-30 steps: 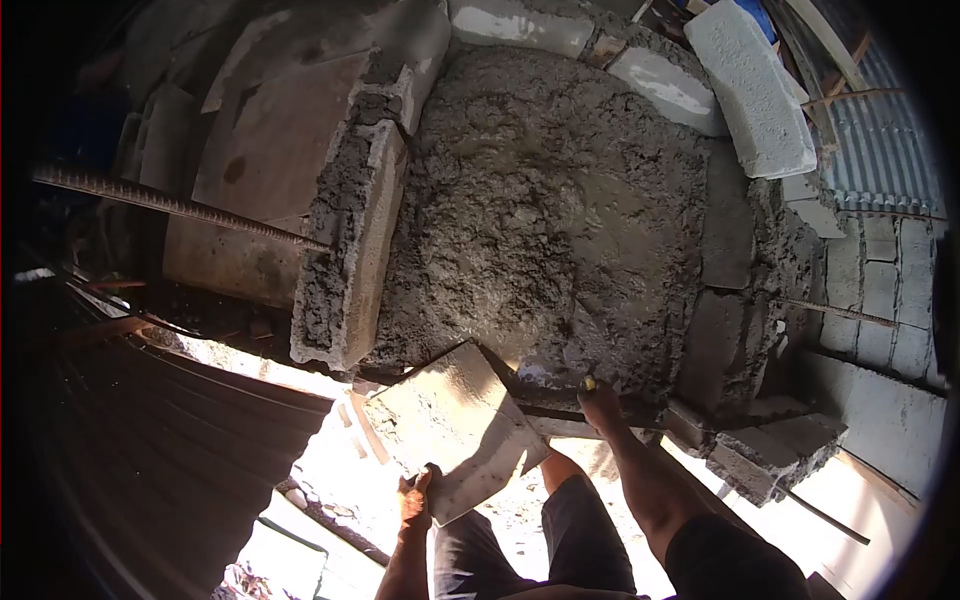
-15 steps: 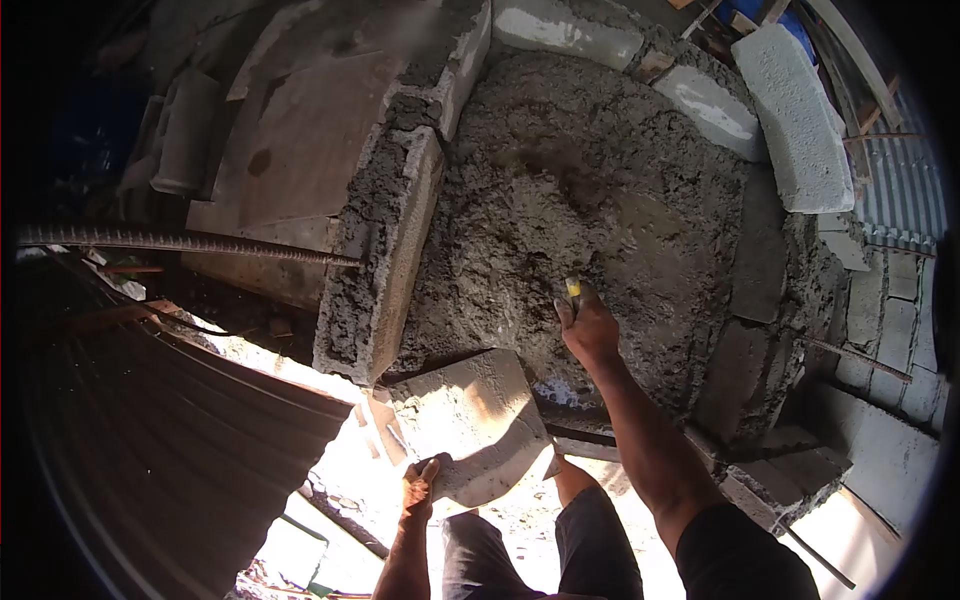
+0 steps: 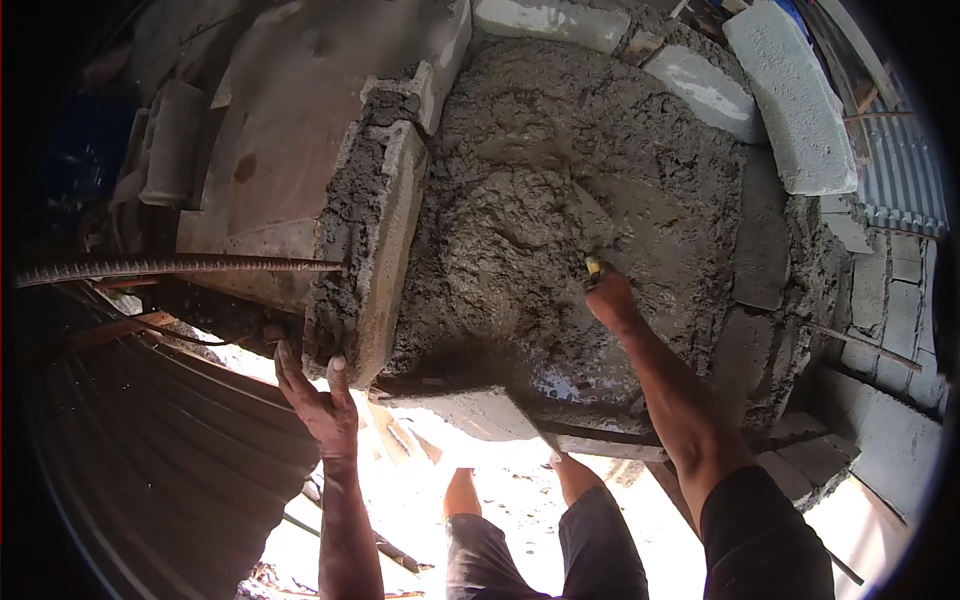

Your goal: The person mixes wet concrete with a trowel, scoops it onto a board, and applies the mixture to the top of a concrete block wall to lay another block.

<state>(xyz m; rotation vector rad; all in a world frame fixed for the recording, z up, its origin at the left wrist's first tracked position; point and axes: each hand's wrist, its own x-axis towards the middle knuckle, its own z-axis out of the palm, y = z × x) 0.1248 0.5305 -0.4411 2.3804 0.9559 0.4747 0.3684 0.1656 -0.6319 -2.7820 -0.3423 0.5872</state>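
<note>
The left hand (image 3: 322,410), released with fingers spread, is at the near end of a rough, mortar-topped concrete block (image 3: 388,265). Rightward, a flat pale slab (image 3: 480,412) borders lumpy wet mortar (image 3: 500,225); the right hand (image 3: 611,297) grasps a yellow-ended tool (image 3: 593,266) over it.

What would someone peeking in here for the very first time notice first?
Probably the big patch of wet grey cement in the middle, with the right hand over it, gripping a tool with a yellow end. Then the long ribbed bar at the left, above the open left hand.
</note>
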